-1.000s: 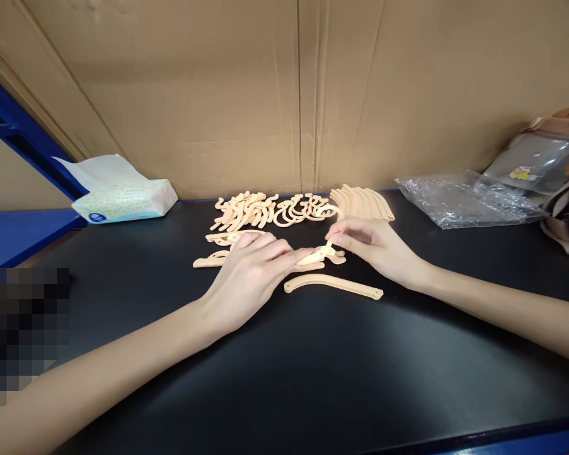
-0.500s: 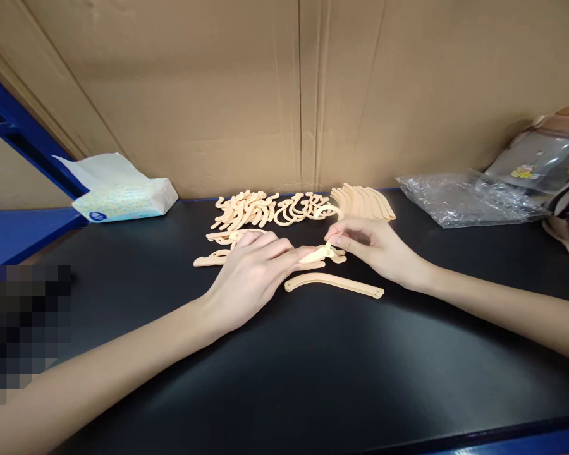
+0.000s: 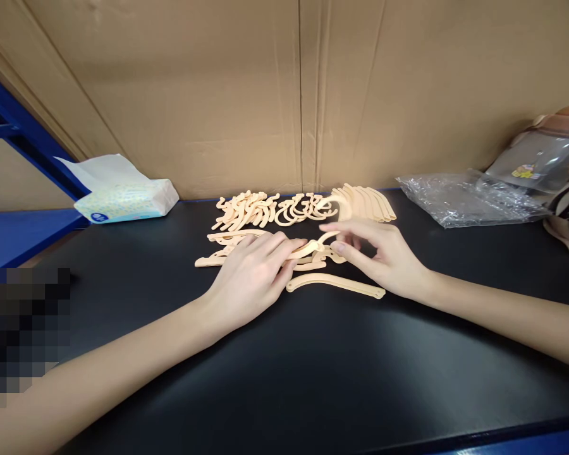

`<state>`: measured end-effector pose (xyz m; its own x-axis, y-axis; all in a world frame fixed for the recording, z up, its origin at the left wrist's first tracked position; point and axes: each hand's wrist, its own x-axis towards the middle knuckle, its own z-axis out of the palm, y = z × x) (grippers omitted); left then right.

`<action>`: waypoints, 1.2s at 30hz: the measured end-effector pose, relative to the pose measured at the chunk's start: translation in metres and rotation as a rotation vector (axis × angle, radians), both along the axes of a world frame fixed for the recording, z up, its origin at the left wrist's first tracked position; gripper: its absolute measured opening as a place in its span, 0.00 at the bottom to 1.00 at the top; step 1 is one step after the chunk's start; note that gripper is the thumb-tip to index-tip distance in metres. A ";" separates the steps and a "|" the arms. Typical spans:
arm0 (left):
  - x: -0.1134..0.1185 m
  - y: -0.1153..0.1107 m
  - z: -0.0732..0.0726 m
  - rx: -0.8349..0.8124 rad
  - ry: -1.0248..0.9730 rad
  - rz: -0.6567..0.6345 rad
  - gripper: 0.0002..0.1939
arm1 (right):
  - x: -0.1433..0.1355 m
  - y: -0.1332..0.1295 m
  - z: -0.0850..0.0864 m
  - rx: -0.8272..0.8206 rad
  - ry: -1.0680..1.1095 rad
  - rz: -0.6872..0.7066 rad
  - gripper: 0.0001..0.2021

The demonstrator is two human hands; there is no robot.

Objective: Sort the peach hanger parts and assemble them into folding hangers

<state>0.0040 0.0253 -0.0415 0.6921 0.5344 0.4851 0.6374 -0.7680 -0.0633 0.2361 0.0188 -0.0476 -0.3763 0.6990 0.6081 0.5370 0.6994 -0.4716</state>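
Note:
My left hand [image 3: 253, 275] is closed around a beige plastic hanger arm [image 3: 301, 253], its end sticking out past the fingertips. At that end a curved beige hook [image 3: 330, 236] meets the arm. My right hand [image 3: 377, 253] has thumb and fingers around the hook, partly hiding it. Under and between my hands lie more hanger pieces [image 3: 310, 266], some covered by my left hand. In front of them a single curved hanger arm [image 3: 336, 285] rests on the black table [image 3: 284, 379]. Beyond my left hand lie assembled-looking beige parts [image 3: 211, 261].
Along the back are a pile of short curved arms [image 3: 246, 210], a group of hooks [image 3: 291, 212] and a row of long arms [image 3: 367, 202]. A tissue pack [image 3: 128, 199] stands left; clear plastic bags [image 3: 469, 199] and a transparent bag [image 3: 531, 158] lie right. Cardboard [image 3: 194, 95] stands behind.
The pieces between my hands have turned, and the arm and hook now show raised above the parts below. My right fingers have shifted and spread a little.

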 end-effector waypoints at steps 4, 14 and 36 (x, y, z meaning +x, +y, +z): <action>-0.003 -0.005 0.001 -0.103 -0.035 0.011 0.16 | 0.001 -0.012 0.004 0.229 -0.136 0.023 0.11; -0.005 -0.013 0.017 -1.078 -0.493 -0.001 0.22 | -0.005 -0.024 0.009 0.379 -0.718 0.008 0.09; -0.004 -0.011 0.033 -1.536 -0.807 0.152 0.14 | -0.002 -0.021 0.001 0.177 -0.457 -0.014 0.17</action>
